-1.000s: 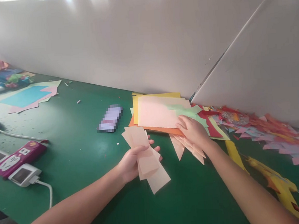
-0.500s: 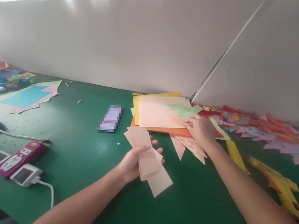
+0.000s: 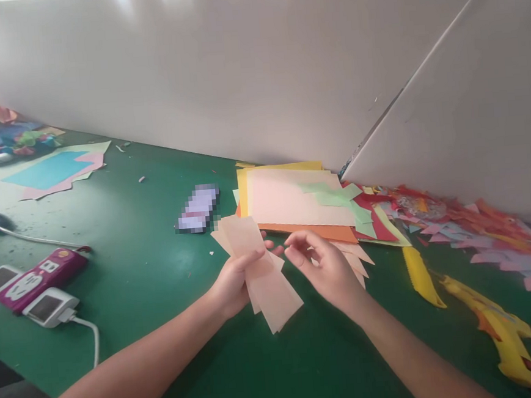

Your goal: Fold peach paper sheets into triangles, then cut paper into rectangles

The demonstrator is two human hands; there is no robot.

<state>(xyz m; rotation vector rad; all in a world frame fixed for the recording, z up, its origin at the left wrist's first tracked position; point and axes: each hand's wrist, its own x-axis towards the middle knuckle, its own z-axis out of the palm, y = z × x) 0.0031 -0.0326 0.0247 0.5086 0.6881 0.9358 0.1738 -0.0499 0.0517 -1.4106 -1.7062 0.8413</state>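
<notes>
My left hand (image 3: 233, 282) is closed on a fanned bunch of peach paper strips (image 3: 257, 267), held just above the green table. My right hand (image 3: 322, 269) hovers beside the strips with its fingers loosely curled and apart, holding nothing. Behind it lie peach paper triangles (image 3: 355, 259) and a stack of coloured sheets (image 3: 293, 197), peach on top of yellow and orange, with pale green scraps (image 3: 339, 196) over its right corner.
A blurred phone-like object (image 3: 198, 208) lies left of the stack. A yellow glue gun (image 3: 496, 331) and a yellow strip (image 3: 419, 276) lie at the right beside several coloured paper scraps (image 3: 480, 237). A power strip with a charger (image 3: 36, 287) sits left. White partition boards (image 3: 237, 72) wall the back.
My right hand has left the sheet stack and triangles and come back toward the strips in my left hand. My left hand has raised the strips slightly.
</notes>
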